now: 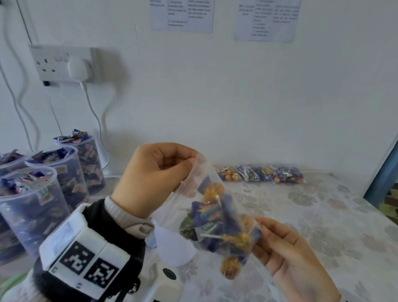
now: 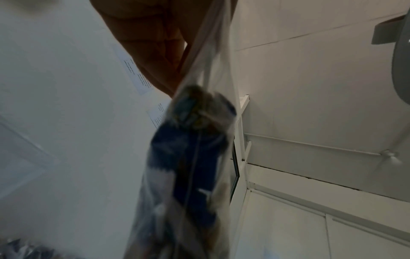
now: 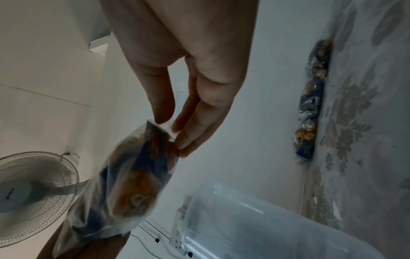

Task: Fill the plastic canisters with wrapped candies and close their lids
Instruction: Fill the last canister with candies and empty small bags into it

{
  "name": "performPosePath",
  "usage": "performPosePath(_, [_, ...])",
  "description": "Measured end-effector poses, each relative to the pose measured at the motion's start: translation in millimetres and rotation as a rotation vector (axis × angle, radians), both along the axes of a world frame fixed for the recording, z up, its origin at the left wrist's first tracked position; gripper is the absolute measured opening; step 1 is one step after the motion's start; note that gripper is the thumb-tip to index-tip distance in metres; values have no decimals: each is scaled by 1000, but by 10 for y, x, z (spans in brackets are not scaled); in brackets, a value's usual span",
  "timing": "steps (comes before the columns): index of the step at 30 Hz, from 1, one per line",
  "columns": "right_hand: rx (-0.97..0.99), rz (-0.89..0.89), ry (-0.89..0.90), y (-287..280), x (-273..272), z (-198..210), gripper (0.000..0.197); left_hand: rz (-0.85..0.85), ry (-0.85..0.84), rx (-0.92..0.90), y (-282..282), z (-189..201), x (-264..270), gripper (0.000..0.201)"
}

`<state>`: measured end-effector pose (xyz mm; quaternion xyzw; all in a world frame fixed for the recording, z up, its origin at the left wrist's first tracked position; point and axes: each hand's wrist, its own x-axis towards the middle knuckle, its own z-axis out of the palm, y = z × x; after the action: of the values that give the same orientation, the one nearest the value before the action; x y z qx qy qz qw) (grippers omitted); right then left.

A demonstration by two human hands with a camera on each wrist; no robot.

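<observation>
Clear plastic bag of candies [image 1: 216,214] hangs mid-air over the desk [image 1: 329,232]; left hand [image 1: 154,178] grips its top edge in curled fingers, right hand [image 1: 289,255] pinches a lower corner. Head view alone shows filled canisters [image 1: 35,185] at left and more candy bags [image 1: 260,174] by the wall. Right wrist view reveals an empty canister [image 3: 255,219] below and a fan [image 3: 33,192].

Soft, cool daylight fills the head view, wall [image 1: 269,96] evenly bright, a faint shadow beside the socket [image 1: 64,64]. Edges bend and smear, canisters [image 1: 22,199] blurred. Both wrist views are dimmer and grainy; the candy bag [image 2: 188,166] is motion-blurred, the hand [image 2: 150,43] shadowed.
</observation>
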<state>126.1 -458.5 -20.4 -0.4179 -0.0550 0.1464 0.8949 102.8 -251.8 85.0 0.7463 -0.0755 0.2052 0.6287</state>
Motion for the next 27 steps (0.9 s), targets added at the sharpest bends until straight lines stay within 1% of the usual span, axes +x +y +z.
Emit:
performPosePath(2, [13, -36, -28, 49, 18, 27, 64, -8, 12, -22, 33, 24, -5, 23])
performPosePath(6, [-42, -121, -110, 87, 118, 117, 64, -20, 102, -9, 133, 71, 30, 33])
performPosePath(9, [-120, -199, -214, 81, 207, 240, 65, -47, 162, -65, 152, 124, 70, 24])
performPosePath(11, [-183, -229, -299, 90, 251, 348, 64, -54, 158, -66, 160, 149, 97, 37])
performPosePath(12, [-210, -241, -336, 94, 265, 400, 64, -44, 138, -40, 166, 156, 113, 37])
performPosePath(13, [-231, -253, -375, 103, 282, 453, 62, -31, 118, -16, 171, 166, 127, 29])
performPosePath(14, [-251, -271, -412, 111, 302, 506, 58, -23, 105, 0, 186, 171, 147, 18])
performPosePath(15, [-274, -291, -453, 119, 328, 558, 50, -13, 106, 1, 202, 179, 171, 12])
performPosePath(18, [-363, -383, -554, 137, 468, 736, 13, 11, 97, 7, 269, 186, 256, 16])
performPosePath(19, [-418, -432, -598, 146, 531, 794, 9, 20, 87, 17, 292, 191, 278, 17])
performPosePath(21, [-486, -517, -677, 179, 649, 911, 17, 35, 64, 55, 338, 186, 317, 18])
performPosePath(23, [-507, -556, -739, 235, 725, 1029, 20, 41, 61, 99, 390, 168, 354, 17])
performPosePath(27, [-510, -509, -809, 362, 825, 1220, 19, 27, 98, 150, 493, 153, 390, 21])
